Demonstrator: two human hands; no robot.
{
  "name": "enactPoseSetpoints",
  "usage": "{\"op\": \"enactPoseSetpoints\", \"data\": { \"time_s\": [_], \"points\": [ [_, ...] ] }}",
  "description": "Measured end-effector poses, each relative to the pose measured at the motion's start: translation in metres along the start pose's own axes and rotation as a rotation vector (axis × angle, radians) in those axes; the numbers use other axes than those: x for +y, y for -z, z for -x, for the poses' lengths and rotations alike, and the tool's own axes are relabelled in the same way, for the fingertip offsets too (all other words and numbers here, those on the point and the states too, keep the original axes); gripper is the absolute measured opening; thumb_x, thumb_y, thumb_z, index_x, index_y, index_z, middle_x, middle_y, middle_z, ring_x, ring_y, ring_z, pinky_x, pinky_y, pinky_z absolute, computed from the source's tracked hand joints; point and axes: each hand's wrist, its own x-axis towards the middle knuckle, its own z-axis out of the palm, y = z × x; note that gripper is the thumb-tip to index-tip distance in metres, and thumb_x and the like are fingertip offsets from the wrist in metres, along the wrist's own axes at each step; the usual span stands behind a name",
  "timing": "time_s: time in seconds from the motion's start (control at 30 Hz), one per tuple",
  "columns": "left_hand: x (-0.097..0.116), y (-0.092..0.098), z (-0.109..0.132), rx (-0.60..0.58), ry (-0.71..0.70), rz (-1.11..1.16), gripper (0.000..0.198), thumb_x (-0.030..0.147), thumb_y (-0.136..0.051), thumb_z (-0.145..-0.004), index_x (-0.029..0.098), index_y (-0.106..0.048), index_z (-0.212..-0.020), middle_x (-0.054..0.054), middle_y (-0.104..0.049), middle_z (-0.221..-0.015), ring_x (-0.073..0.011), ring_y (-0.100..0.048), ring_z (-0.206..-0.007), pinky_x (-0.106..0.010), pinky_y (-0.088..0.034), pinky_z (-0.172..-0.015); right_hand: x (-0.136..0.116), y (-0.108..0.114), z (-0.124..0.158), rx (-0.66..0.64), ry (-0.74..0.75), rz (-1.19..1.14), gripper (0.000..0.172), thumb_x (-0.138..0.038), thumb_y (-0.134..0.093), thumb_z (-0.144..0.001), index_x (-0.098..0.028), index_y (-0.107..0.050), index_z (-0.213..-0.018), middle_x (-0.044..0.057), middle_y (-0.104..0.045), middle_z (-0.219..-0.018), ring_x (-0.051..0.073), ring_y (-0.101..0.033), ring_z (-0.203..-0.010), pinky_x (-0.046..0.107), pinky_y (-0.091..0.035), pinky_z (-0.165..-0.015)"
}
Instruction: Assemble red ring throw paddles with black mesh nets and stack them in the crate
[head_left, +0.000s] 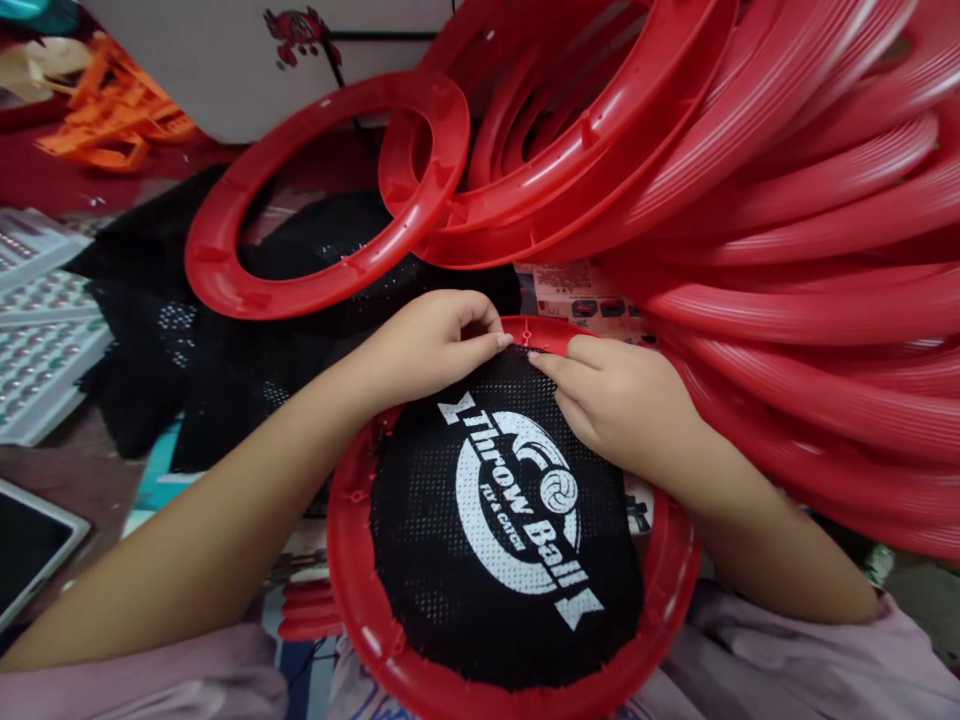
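A black mesh disc [427,560], printed in white with "Throw Ball Fly & Catch", lies across a red plastic ring [351,560] close to my body. Its edge meets the ring along the left and bottom, while a gap shows at the right. At the far side, my left hand [442,345] pinches the mesh edge between thumb and forefinger. Just beside it, my right hand [626,400] is closed on the same edge, its fingertips against the mesh and knuckles over the red rim. A small gap separates the two hands' fingertips.
Another red ring [214,250] rests on black mesh pieces [142,330] at the back left. Many red rings [810,300] are piled on the right. Clear trays [52,350] of small round items, orange plastic parts [124,105] and a dark-screened device [34,545] are on the left.
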Motion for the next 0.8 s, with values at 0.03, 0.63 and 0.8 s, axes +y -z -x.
{"op": "enactPoseSetpoints", "data": {
  "time_s": [0.03,0.63,0.8],
  "points": [
    [-0.001,-0.001,0.000,0.026,-0.027,-0.061,0.020,0.032,-0.056,-0.083,0.015,-0.064,-0.076,0.000,-0.061,-0.068,-0.0122,-0.052,-0.059,-0.025,-0.039,-0.056,-0.001,0.000,0.000,-0.041,-0.021,0.018,0.034,-0.017,-0.044,-0.092,-0.016,-0.073,-0.108,0.006,-0.064,-0.073,0.017,-0.054,-0.063,0.029,-0.032,-0.056],
    [0.001,-0.010,0.000,0.158,-0.071,-0.404,0.021,0.031,-0.051,-0.085,0.015,-0.063,-0.075,-0.003,-0.061,-0.070,-0.0148,-0.053,-0.062,-0.028,-0.041,-0.062,-0.005,0.005,-0.003,-0.184,-0.137,0.047,0.036,-0.021,-0.042,-0.094,-0.019,-0.071,-0.115,0.008,-0.067,-0.079,0.021,-0.060,-0.069,0.032,-0.033,-0.058],
    [-0.001,-0.010,0.003,0.169,-0.125,-0.277,0.018,0.028,-0.052,-0.085,0.015,-0.061,-0.076,-0.004,-0.060,-0.074,-0.0170,-0.056,-0.070,-0.030,-0.044,-0.067,0.003,0.010,-0.002,-0.158,-0.202,-0.198,0.032,-0.014,-0.050,-0.087,-0.016,-0.075,-0.107,0.009,-0.073,-0.088,0.023,-0.067,-0.081,0.033,-0.047,-0.071]
  ]
}}
